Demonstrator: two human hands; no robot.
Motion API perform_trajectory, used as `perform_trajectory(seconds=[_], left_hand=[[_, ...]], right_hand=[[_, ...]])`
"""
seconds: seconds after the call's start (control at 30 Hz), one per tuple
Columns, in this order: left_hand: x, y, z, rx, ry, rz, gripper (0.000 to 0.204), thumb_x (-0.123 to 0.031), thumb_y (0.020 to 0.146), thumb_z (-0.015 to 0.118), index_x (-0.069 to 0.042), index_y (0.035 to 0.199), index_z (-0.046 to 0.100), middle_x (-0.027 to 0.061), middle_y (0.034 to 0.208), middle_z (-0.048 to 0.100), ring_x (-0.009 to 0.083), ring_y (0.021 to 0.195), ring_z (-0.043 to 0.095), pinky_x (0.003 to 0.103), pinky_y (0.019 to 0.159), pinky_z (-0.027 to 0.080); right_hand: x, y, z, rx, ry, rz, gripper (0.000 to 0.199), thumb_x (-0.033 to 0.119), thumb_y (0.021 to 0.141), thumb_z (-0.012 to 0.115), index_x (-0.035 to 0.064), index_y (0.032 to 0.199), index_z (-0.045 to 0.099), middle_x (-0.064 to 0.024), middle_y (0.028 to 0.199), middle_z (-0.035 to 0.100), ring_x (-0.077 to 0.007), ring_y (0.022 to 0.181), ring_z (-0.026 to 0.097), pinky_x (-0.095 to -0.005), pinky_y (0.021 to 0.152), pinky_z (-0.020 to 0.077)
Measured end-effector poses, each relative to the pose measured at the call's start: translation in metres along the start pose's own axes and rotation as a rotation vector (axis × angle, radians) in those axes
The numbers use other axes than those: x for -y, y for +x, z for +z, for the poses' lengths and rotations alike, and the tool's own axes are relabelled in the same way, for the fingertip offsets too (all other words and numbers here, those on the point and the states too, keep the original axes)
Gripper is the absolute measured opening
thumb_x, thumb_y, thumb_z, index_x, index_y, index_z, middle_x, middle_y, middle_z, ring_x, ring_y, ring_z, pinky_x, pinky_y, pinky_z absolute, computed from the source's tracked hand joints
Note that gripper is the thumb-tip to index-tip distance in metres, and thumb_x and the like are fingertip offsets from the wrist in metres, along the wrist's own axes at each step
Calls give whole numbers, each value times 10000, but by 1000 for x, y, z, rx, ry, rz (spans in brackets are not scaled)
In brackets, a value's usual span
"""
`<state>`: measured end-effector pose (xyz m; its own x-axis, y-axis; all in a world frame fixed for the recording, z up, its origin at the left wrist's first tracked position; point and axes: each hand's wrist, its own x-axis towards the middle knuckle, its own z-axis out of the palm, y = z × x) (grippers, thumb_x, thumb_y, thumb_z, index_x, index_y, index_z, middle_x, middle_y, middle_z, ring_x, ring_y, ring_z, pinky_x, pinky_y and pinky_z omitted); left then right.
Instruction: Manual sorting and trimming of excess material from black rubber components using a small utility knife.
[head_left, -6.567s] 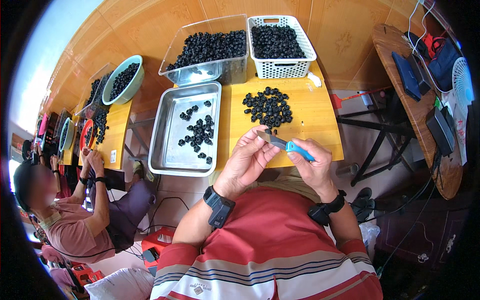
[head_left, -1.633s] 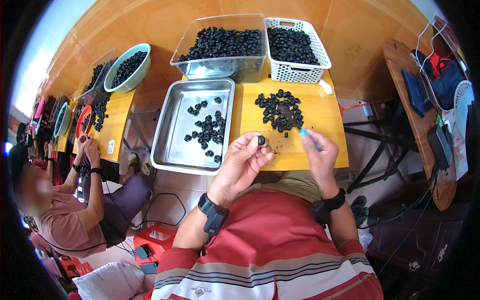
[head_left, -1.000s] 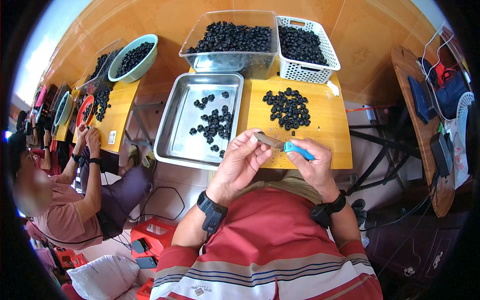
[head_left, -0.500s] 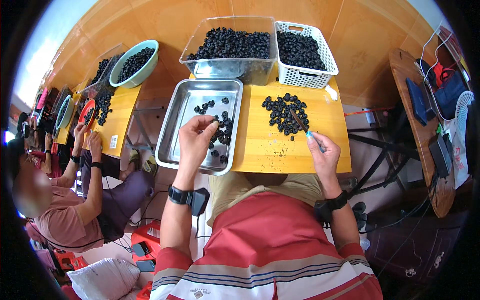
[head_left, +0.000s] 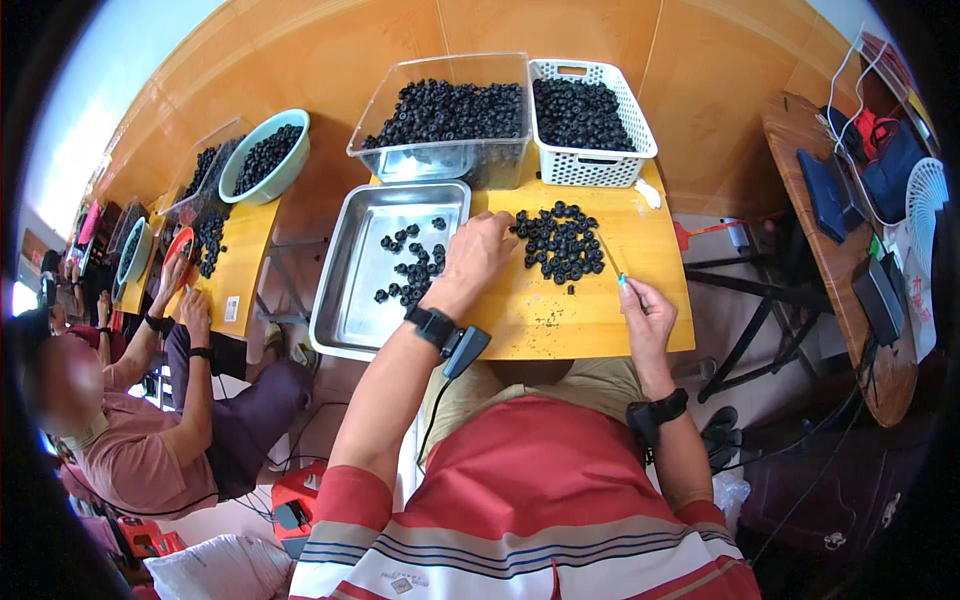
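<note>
A knife [head_left: 622, 281] in the right hand [head_left: 648, 318], the left hand [head_left: 478, 258] at the pile [head_left: 562, 245]

I had the right hand's grip clamped around the knife's handle, with the thin blade slanting up and away beside the pile's right edge. The left hand reached across the counter [head_left: 500, 322], its back turned upward and its fingertips at the pile's left edge; I could not tell whether that grip was apart or together on a piece, since the hand hid it. The pile, made of round black pieces, sat loosely spread on the yellow counter. One black lump [head_left: 571, 290] lay just off its near side, and dark crumbs [head_left: 548, 322] were scattered closer to the front edge.

To the left stood a metal tray [head_left: 352, 285] with more black pieces, one corner covered by my left forearm. At the back, a clear bin [head_left: 500, 165] and a white basket [head_left: 590, 170] stood side by side, both heaped with pieces. Farther left, I saw a co-worker [head_left: 150, 455] at a second counter [head_left: 240, 275], which held a green bowl [head_left: 290, 176].
</note>
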<state>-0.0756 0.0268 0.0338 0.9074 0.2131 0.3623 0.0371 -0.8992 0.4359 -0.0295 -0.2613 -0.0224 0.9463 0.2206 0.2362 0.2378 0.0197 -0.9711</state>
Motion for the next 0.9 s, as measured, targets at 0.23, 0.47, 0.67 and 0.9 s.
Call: perform_trajectory(seconds=[0.23, 0.47, 0.67, 0.9], left_hand=[[3, 19, 23, 129, 124, -33, 232, -73, 816, 661, -27, 1035, 723, 233, 994, 692, 422, 892, 677, 472, 815, 551], [8, 23, 31, 127, 178, 5, 219, -71, 827, 642, -25, 1024, 725, 239, 971, 686, 424, 884, 675, 482, 797, 547], [8, 15, 28, 127, 156, 16, 209, -88, 856, 645, 2, 1038, 695, 247, 958, 680, 436, 883, 664, 487, 791, 539], [-11, -5, 1, 161, -601, -208, 205, -150, 978, 634, 31, 1075, 642, 151, 935, 692, 254, 846, 690, 338, 802, 567]], right_hand=[[-2, -3, -1, -9, 1, -46, 282, 190, 943, 724, -58, 1076, 710, 21, 820, 631, -37, 740, 523, -202, 650, 434], [6, -3, -1, 20, -20, -36, 299, 229, 943, 724, -46, 1060, 718, 4, 816, 652, -51, 739, 536, -216, 651, 439], [12, -3, -1, 35, -64, -52, 309, 246, 945, 721, -43, 1055, 718, -6, 804, 662, -55, 721, 536, -224, 642, 440], [9, -5, -1, 46, -70, -48, 313, 243, 945, 719, -50, 1056, 714, -17, 801, 666, -55, 718, 542, -224, 638, 441]])
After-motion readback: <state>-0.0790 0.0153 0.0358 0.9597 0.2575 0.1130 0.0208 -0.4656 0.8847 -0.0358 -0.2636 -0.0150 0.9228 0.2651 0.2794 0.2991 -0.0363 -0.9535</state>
